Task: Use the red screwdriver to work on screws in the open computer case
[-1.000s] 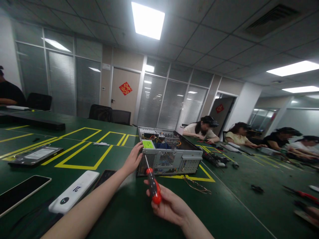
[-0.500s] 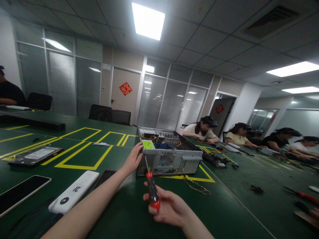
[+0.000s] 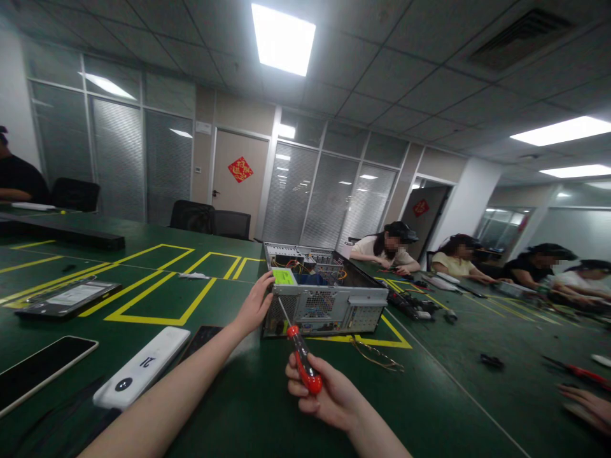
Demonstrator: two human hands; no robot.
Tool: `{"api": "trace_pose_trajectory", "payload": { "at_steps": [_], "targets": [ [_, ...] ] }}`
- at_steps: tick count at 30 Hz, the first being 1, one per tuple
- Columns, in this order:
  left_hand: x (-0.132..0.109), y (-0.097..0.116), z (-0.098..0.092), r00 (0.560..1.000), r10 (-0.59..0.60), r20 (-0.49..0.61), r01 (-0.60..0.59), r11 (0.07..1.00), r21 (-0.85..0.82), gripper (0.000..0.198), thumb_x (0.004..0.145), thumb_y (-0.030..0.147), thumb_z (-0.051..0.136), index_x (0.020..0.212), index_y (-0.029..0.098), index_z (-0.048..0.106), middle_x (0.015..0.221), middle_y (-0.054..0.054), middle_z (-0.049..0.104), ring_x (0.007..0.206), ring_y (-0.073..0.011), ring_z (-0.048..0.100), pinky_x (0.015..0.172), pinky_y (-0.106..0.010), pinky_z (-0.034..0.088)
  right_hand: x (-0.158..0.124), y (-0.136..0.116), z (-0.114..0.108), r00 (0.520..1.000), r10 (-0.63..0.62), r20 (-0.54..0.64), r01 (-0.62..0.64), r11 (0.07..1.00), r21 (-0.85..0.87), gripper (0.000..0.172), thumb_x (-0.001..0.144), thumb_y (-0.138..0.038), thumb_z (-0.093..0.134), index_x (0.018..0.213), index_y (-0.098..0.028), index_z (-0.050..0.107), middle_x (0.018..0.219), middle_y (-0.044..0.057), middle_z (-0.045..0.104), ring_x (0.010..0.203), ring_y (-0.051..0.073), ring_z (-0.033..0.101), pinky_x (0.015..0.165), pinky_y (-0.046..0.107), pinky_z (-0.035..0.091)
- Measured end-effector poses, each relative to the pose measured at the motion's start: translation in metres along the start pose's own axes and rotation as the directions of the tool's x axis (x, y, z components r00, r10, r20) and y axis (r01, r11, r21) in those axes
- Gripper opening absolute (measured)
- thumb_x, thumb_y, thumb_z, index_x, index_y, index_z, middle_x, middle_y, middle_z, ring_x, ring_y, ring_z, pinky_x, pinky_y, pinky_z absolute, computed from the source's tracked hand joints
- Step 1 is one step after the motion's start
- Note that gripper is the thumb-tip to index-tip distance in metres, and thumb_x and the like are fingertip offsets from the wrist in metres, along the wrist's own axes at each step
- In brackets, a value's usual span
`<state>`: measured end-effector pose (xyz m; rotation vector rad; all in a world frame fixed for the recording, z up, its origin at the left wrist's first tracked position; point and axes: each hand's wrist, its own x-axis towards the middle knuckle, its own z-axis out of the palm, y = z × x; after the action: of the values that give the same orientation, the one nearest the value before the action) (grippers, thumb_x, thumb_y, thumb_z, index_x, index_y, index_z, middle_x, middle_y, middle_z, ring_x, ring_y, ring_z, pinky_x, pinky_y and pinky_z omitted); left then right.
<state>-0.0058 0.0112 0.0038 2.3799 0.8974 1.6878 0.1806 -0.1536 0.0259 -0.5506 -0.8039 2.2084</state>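
Observation:
An open computer case (image 3: 344, 298) lies on the green table, its perforated back panel facing me. My left hand (image 3: 256, 306) rests against the case's left corner, fingers extended beside a box with a bright green label (image 3: 284, 277). My right hand (image 3: 324, 389) is wrapped round a red and black screwdriver (image 3: 304, 359) in front of the case. The screwdriver's shaft slants up and left to the left part of the back panel; whether its tip sits on a screw cannot be made out. Wires show inside the case.
A hard drive (image 3: 71, 298), a phone (image 3: 45, 372) and a white device (image 3: 143, 367) lie to the left. Loose wires (image 3: 377, 356) sit before the case. Cables (image 3: 415, 305) and several people are at the right; another person's hand (image 3: 589, 407) is at the right edge.
My right hand and the screwdriver handle have shifted right, so the shaft slants more. My left hand stays on the case corner. The other person's hand at the right edge shows more.

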Motion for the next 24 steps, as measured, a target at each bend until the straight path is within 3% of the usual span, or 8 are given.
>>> {"api": "trace_pose_trajectory", "payload": {
  "at_steps": [5, 8, 11, 14, 16, 18, 20, 24],
  "targets": [
    [0.0, 0.0, 0.0, 1.0, -0.006, 0.003, 0.007, 1.0, -0.01, 0.037, 0.093, 0.031, 0.032, 0.129, 0.023, 0.036, 0.141, -0.01, 0.034, 0.131, -0.0215, 0.034, 0.108, -0.046, 0.029, -0.003, -0.003, -0.008, 0.998, 0.017, 0.067, -0.007, 0.987, -0.158, 0.029, 0.078, -0.035, 0.061, 0.099, -0.017, 0.051, 0.081, 0.003, 0.056, 0.055, 0.006, 0.045, 0.043, 0.017, 0.02],
    [0.0, -0.001, 0.0, 1.0, -0.007, 0.009, 0.007, 1.0, -0.015, 0.037, 0.093, 0.031, 0.031, 0.129, 0.023, 0.036, 0.141, -0.01, 0.033, 0.131, -0.0219, 0.033, 0.108, -0.046, 0.029, -0.005, -0.007, -0.02, 0.981, 0.101, 0.166, -0.054, 0.962, -0.267, 0.037, 0.074, -0.036, 0.065, 0.101, -0.018, 0.048, 0.08, 0.003, 0.059, 0.061, 0.011, 0.055, 0.049, 0.02, 0.035],
    [0.0, -0.001, 0.0, 1.0, -0.004, 0.008, 0.004, 1.0, -0.023, 0.037, 0.093, 0.031, 0.032, 0.129, 0.022, 0.036, 0.141, -0.01, 0.034, 0.131, -0.0224, 0.033, 0.108, -0.046, 0.029, -0.001, -0.007, -0.032, 0.964, 0.194, 0.183, -0.135, 0.947, -0.292, 0.042, 0.071, -0.05, 0.063, 0.092, -0.016, 0.049, 0.081, 0.005, 0.059, 0.073, 0.017, 0.061, 0.062, 0.03, 0.045],
    [0.001, 0.0, -0.001, 1.0, -0.001, 0.012, 0.001, 1.0, -0.028, 0.037, 0.093, 0.032, 0.032, 0.129, 0.022, 0.036, 0.141, -0.011, 0.034, 0.13, -0.0225, 0.034, 0.108, -0.046, 0.029, 0.005, 0.002, -0.043, 0.957, 0.277, 0.093, -0.248, 0.938, -0.241, 0.047, 0.077, -0.061, 0.045, 0.074, -0.014, 0.049, 0.069, 0.003, 0.056, 0.067, 0.016, 0.06, 0.065, 0.032, 0.046],
    [0.001, 0.001, -0.001, 1.0, -0.004, 0.009, 0.004, 1.0, -0.027, 0.037, 0.093, 0.032, 0.031, 0.128, 0.022, 0.036, 0.141, -0.011, 0.033, 0.13, -0.0227, 0.034, 0.108, -0.047, 0.03, 0.004, 0.011, -0.049, 0.954, 0.299, -0.002, -0.292, 0.93, -0.221, 0.046, 0.078, -0.059, 0.043, 0.069, -0.014, 0.05, 0.064, 0.003, 0.054, 0.063, 0.015, 0.06, 0.064, 0.03, 0.046],
    [0.0, 0.002, -0.001, 1.0, -0.006, 0.013, 0.007, 1.0, -0.026, 0.037, 0.093, 0.032, 0.031, 0.129, 0.022, 0.036, 0.14, -0.011, 0.035, 0.131, -0.0229, 0.033, 0.108, -0.047, 0.029, -0.002, 0.018, -0.057, 0.965, 0.242, -0.096, -0.257, 0.948, -0.19, 0.039, 0.078, -0.05, 0.046, 0.066, -0.014, 0.051, 0.06, 0.002, 0.052, 0.06, 0.014, 0.058, 0.059, 0.025, 0.045],
    [0.0, 0.002, -0.001, 1.0, -0.008, 0.015, 0.008, 1.0, -0.022, 0.037, 0.093, 0.032, 0.031, 0.129, 0.022, 0.036, 0.14, -0.011, 0.035, 0.131, -0.0226, 0.032, 0.108, -0.047, 0.028, -0.011, 0.021, -0.063, 0.954, 0.241, -0.181, -0.264, 0.958, -0.112, 0.033, 0.078, -0.045, 0.049, 0.066, -0.014, 0.051, 0.056, 0.001, 0.05, 0.055, 0.011, 0.055, 0.05, 0.018, 0.038],
    [0.0, 0.001, 0.0, 1.0, -0.017, 0.013, 0.017, 1.0, -0.017, 0.038, 0.094, 0.032, 0.031, 0.13, 0.022, 0.036, 0.141, -0.01, 0.034, 0.132, -0.0217, 0.032, 0.109, -0.046, 0.027, -0.022, 0.01, -0.07, 0.942, 0.229, -0.244, -0.211, 0.973, 0.097, 0.031, 0.08, -0.043, 0.049, 0.067, -0.015, 0.05, 0.052, -0.004, 0.041, 0.041, 0.003, 0.035, 0.038, 0.011, 0.016]
  ]
}}
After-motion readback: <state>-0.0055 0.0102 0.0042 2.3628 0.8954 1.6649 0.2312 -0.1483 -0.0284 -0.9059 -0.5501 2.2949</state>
